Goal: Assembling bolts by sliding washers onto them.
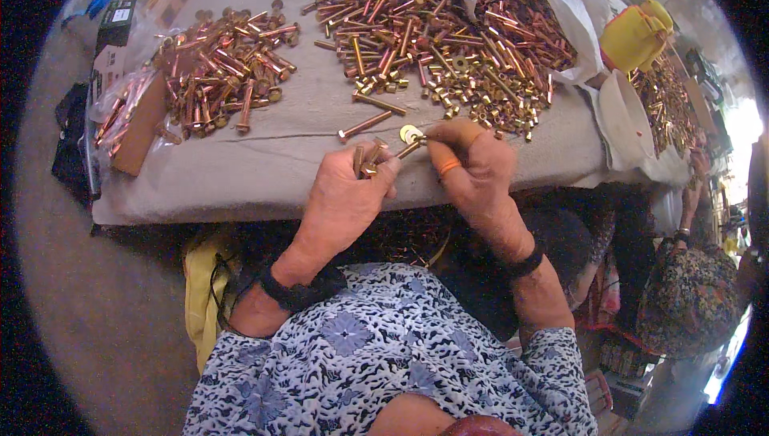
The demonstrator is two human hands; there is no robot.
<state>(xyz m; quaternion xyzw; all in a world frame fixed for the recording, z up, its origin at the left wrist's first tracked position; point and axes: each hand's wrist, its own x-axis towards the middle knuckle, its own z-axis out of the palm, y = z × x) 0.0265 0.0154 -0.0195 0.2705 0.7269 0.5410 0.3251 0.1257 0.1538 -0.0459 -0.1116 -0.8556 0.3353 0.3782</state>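
My left hand (344, 195) is closed around several brass-coloured bolts (368, 167). One bolt (409, 149) sticks out between its thumb and fingers, toward my right hand. My right hand (481, 165), with an orange band on one finger, is pinched at that bolt's end. A shiny yellow washer (410, 133) shows at its fingertips, where the fingers partly hide the small parts. Just beyond the hands, two loose bolts, a nearer one (364, 126) and a farther one (380, 104), lie on the cloth-covered table (240, 183).
At the far left is a pile of bolts (232, 67), beside a cardboard piece (140, 127). A larger heap of bolts (392, 19) spreads at the back, with small nuts (489, 103) along its near edge. White sacking (573, 3), a yellow bag (637, 35) and a pale bowl (625, 119) stand right. Another person (693, 292) is at right.
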